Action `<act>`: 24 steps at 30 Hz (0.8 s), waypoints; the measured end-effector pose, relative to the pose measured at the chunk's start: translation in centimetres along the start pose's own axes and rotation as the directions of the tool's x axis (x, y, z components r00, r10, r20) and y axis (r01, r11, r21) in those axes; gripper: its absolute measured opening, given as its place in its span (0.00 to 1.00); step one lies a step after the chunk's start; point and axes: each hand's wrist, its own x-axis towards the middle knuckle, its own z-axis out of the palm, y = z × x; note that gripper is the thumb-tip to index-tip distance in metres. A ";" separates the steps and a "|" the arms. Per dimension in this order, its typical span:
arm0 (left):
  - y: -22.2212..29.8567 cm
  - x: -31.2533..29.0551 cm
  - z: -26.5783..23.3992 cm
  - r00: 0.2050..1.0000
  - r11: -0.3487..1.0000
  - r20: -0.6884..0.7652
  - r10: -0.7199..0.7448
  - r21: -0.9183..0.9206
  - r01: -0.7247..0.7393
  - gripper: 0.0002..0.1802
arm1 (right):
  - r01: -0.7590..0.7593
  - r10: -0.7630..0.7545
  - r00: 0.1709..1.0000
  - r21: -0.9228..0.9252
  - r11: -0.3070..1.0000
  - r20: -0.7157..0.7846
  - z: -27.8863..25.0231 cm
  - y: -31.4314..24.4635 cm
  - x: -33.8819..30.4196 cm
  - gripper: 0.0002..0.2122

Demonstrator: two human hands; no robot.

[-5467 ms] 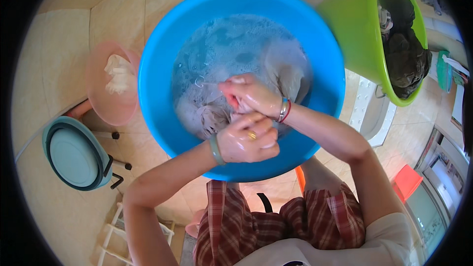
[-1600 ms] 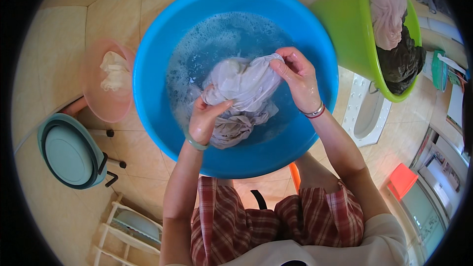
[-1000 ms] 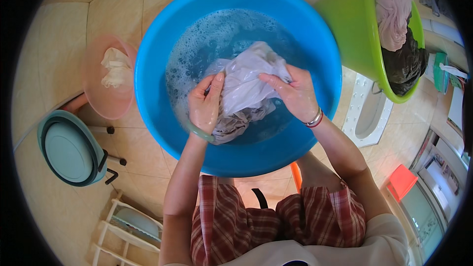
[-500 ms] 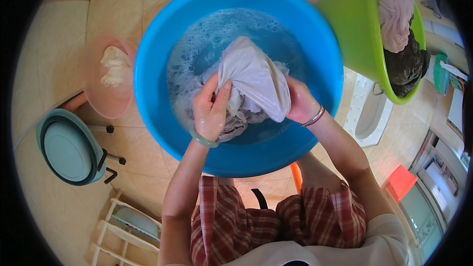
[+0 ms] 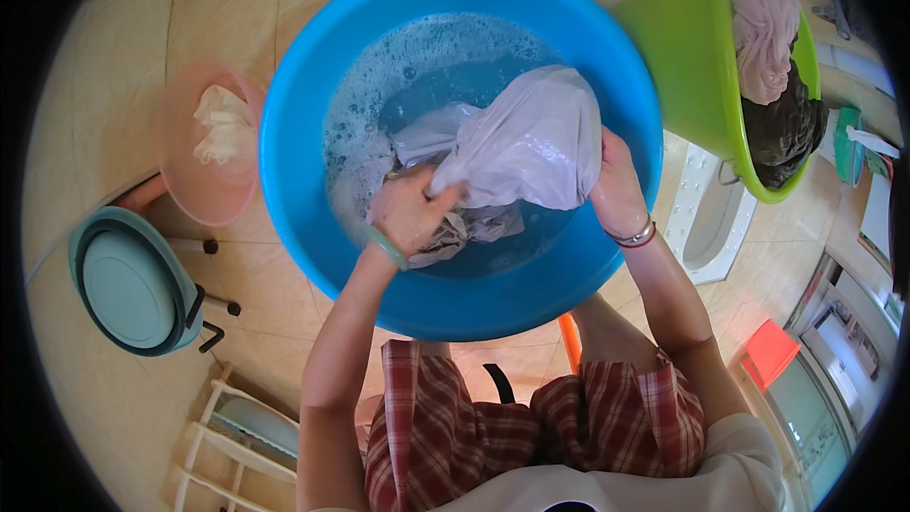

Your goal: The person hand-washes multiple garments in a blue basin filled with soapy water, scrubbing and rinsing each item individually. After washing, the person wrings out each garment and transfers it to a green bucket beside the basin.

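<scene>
A wide blue basin [image 5: 461, 315] holds soapy water [image 5: 445, 83] with foam along its left side. Over the water I hold a wet, pale lilac cloth [image 5: 540, 137], puffed out between my hands; its exact kind cannot be made out. My left hand [image 5: 409, 212], with a green bangle at the wrist, pinches the bunched lower left part. My right hand [image 5: 620, 186] is closed on the cloth's right edge, its fingertips partly hidden behind the fabric. Below, darker greyish crumpled fabric [image 5: 445, 239] lies partly in the water beside my left hand.
A green bucket [image 5: 678, 57] with pinkish and black fabric stands at the right, near a white squat toilet [image 5: 713, 223]. To the left are a pink basin [image 5: 201, 192] with cream cloth and a folded teal basin [image 5: 133, 286]. A white rack [image 5: 223, 455] stands lower left.
My right hand has moved right and slightly up, spreading the pale cloth that way. My left hand has dropped lower, nearer the water. More open water shows behind the cloth.
</scene>
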 end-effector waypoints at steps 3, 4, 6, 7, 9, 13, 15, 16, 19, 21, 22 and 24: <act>-4.1 0.8 2.3 0.826 0.911 -0.506 0.247 -0.171 -0.377 0.16 | 0.111 -0.122 0.987 -0.114 0.987 -0.100 -0.3 1.4 -0.3 0.12; -4.0 0.5 2.3 0.860 0.821 -0.485 0.159 -0.419 -0.388 0.19 | 0.057 -0.094 0.982 -0.214 0.975 -0.164 -0.8 2.2 -0.1 0.11; -3.6 -0.4 2.1 0.855 0.550 -0.498 -0.143 -0.758 -0.350 0.18 | -0.059 -0.062 0.954 -0.388 0.920 -0.292 -2.9 4.0 0.8 0.11; -3.6 -0.9 2.1 0.845 0.361 -0.452 -0.287 -0.867 -0.342 0.17 | -0.212 0.160 0.945 -0.163 0.964 -0.284 -4.1 4.5 1.0 0.10; -5.4 -2.1 2.6 0.851 0.482 -0.507 -0.138 -0.785 -0.390 0.25 | -0.295 0.276 0.922 -0.031 0.955 -0.270 -5.1 5.2 0.7 0.09; -1.9 -7.2 0.0 0.962 0.518 -0.242 0.124 -0.811 -0.271 0.26 | -0.227 0.152 0.972 -0.545 0.807 -0.179 -3.4 2.9 -0.9 0.19; -0.3 -8.8 0.2 0.910 0.639 -0.134 0.393 -0.672 -0.375 0.23 | 0.178 -0.269 0.962 -0.855 0.488 0.047 -2.5 3.4 -1.2 0.27; 0.5 -9.0 0.0 0.841 0.647 -0.043 0.539 -0.618 -0.446 0.21 | 0.291 -0.229 0.953 -0.817 0.498 0.200 -2.0 3.1 -1.1 0.30; 3.0 -9.5 -0.4 0.693 0.564 0.038 0.720 -0.613 -0.553 0.21 | 0.551 -0.145 0.799 -0.613 0.566 0.584 -0.4 1.8 -0.7 0.33; 3.0 -9.7 -1.6 0.677 0.584 0.150 0.721 -0.656 -0.477 0.23 | 0.541 -0.194 0.796 -0.529 0.654 0.574 -1.4 2.2 -0.4 0.22; 2.7 -9.9 -1.9 0.673 0.600 0.199 0.712 -0.670 -0.438 0.25 | 0.464 -0.200 0.830 -0.447 0.765 0.521 -1.8 2.8 -0.5 0.17; 2.0 -8.7 -1.5 0.799 0.611 -0.011 0.602 -0.638 -0.469 0.28 | -0.062 0.065 0.968 -0.023 0.998 0.242 -4.1 4.6 -1.7 0.08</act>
